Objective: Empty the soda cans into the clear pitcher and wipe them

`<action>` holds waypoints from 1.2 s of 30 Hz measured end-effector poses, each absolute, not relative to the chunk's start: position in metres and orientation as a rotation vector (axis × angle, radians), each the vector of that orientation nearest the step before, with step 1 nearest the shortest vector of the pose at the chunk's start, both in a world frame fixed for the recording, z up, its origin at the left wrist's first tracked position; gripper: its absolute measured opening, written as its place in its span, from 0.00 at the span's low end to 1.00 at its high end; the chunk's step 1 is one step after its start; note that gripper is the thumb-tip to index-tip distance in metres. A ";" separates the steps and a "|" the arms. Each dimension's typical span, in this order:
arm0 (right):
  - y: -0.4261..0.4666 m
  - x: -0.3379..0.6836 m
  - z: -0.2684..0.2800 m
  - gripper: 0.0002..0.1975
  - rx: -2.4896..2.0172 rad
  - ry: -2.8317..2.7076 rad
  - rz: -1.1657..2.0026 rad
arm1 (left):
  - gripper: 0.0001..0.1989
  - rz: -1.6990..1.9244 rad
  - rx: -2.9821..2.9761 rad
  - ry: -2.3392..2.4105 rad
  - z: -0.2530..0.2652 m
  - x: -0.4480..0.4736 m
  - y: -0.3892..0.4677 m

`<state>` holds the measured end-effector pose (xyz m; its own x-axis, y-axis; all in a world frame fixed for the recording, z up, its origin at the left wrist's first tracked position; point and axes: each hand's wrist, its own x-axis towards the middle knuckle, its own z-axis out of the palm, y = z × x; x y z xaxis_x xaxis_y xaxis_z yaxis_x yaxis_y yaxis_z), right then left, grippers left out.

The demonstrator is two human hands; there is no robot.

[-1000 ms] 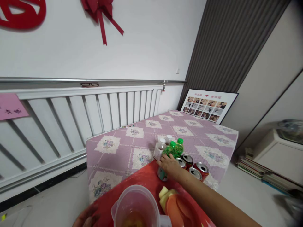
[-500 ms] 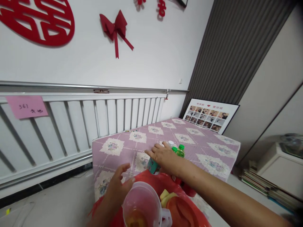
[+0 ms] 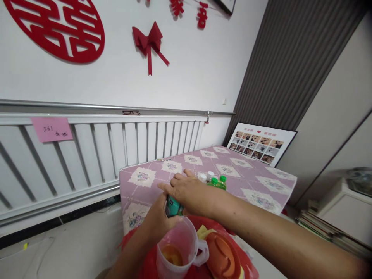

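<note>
Both hands are on a small bottle with a teal label (image 3: 173, 206), held just above the jug's rim; its top is hidden under my right hand (image 3: 188, 192). My left hand (image 3: 161, 215) wraps round its lower side. My right hand covers the top from above, fingers curled over it. Below them stands a translucent plastic jug (image 3: 174, 267) with a handle on its right and some amber liquid (image 3: 171, 254) at the bottom. Beside the jug are an orange-red lid-like piece (image 3: 221, 255) and pale yellow pieces (image 3: 204, 232), on a red plastic sheet (image 3: 252, 271).
Farther back on the table (image 3: 194, 169) stand bottles with green caps (image 3: 222, 178) and white caps (image 3: 210, 175). A radiator (image 3: 110, 151) runs along the left wall. A photo board (image 3: 258, 144) leans at the table's far end. Stacked books (image 3: 322, 232) are at right.
The right hand has brought the teal-labelled bottle left and toward the jug. The left hand, earlier apart with fingers spread, now grips the bottle. The view has shifted slightly.
</note>
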<state>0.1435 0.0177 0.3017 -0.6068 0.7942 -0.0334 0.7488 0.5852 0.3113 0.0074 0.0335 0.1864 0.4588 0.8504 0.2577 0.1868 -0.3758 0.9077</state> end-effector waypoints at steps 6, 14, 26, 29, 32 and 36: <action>0.015 0.133 0.294 0.50 1.280 2.753 0.320 | 0.29 0.972 1.849 0.892 0.181 -0.007 0.026; -0.007 0.170 0.305 0.47 1.752 2.930 -0.120 | 0.32 0.961 1.832 0.975 0.186 -0.029 0.023; -0.062 0.210 0.118 0.23 3.054 2.386 -1.362 | 0.30 0.829 2.077 1.063 0.190 -0.052 0.035; -0.068 0.203 0.107 0.20 2.996 2.422 -1.480 | 0.31 0.778 2.145 1.068 0.190 -0.052 0.036; -0.069 0.199 0.105 0.20 2.932 2.471 -1.547 | 0.30 0.740 2.251 1.088 0.188 -0.051 0.037; -0.068 0.196 0.101 0.22 2.871 2.415 -1.743 | 0.30 0.703 2.436 1.056 0.185 -0.049 0.039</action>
<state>0.1963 -0.0679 0.1011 0.1995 0.9792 0.0378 0.2723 -0.0183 -0.9620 -0.0490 0.0385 0.1845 0.5897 0.7544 0.2884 0.5575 -0.6386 0.5305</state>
